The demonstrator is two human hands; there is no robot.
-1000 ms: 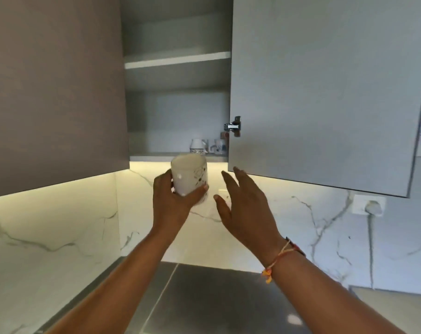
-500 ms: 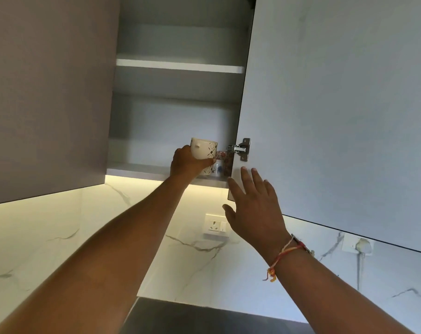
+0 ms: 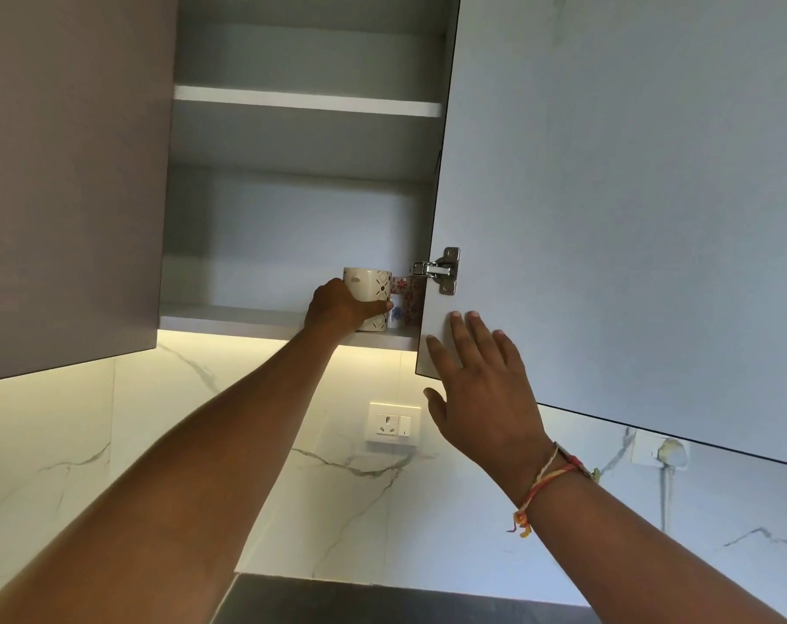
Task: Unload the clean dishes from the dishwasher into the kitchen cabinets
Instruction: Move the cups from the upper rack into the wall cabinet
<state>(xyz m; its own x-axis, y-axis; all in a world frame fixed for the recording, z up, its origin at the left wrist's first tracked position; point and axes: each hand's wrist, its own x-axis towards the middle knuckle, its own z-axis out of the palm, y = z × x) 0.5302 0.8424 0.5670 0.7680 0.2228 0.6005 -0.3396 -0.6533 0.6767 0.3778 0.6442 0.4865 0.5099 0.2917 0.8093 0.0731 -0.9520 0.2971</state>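
Observation:
My left hand (image 3: 344,308) is wrapped around a cream mug with small dark patterns (image 3: 369,288), holding it at the right end of the bottom shelf (image 3: 229,317) of the open wall cabinet. Just behind it stand other mugs, one with a red pattern (image 3: 405,290) and one with a blue mark (image 3: 397,313), partly hidden. My right hand (image 3: 481,389), fingers spread, rests flat against the lower inner corner of the open grey cabinet door (image 3: 607,195).
An upper shelf (image 3: 306,101) shows nothing on its visible edge. A closed brown cabinet door (image 3: 67,173) is on the left. A wall socket (image 3: 393,427) sits on the marble backsplash below; a dark counter surface (image 3: 382,601) lies at the bottom.
My left hand has carried the mug from below the cabinet up onto the bottom shelf next to the other mugs. My right hand has risen to the door's lower corner.

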